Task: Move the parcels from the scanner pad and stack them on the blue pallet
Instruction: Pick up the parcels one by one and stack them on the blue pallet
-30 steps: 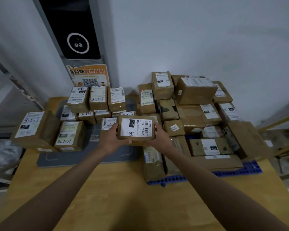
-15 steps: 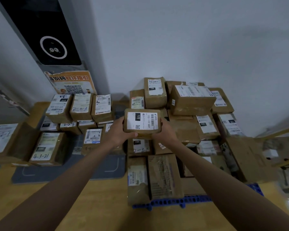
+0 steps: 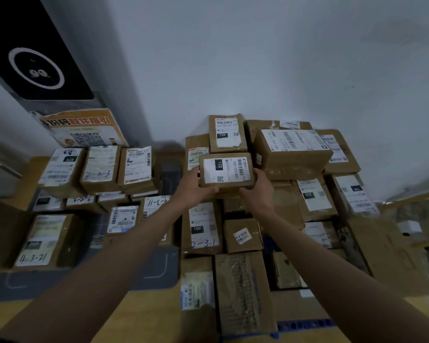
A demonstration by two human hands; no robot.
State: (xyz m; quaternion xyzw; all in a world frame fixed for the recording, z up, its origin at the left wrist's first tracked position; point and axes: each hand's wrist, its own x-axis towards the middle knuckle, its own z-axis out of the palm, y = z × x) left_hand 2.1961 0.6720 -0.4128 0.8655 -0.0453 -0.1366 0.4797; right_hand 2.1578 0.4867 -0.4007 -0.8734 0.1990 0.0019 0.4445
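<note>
A small brown parcel [image 3: 227, 170] with a white label reading 122 is held between both my hands above the middle of the parcel stack. My left hand [image 3: 192, 188] grips its left end and my right hand [image 3: 256, 190] grips its right end. Below it the stack of brown parcels [image 3: 292, 154] covers the blue pallet [image 3: 305, 325], of which only the front edge shows. On the left, the grey scanner pad [image 3: 154, 271] carries several more labelled parcels [image 3: 99, 167].
A black scanner screen [image 3: 35, 68] on a grey post and an orange QR notice [image 3: 84, 129] stand behind the pad. The wooden table [image 3: 144, 315] shows at the front. A white wall rises behind the stack. Shelving and clutter lie at the far right.
Both hands have carried the 122 parcel from over the pad's edge rightwards and away from me, to above the pallet stack. The view has shifted right and closer.
</note>
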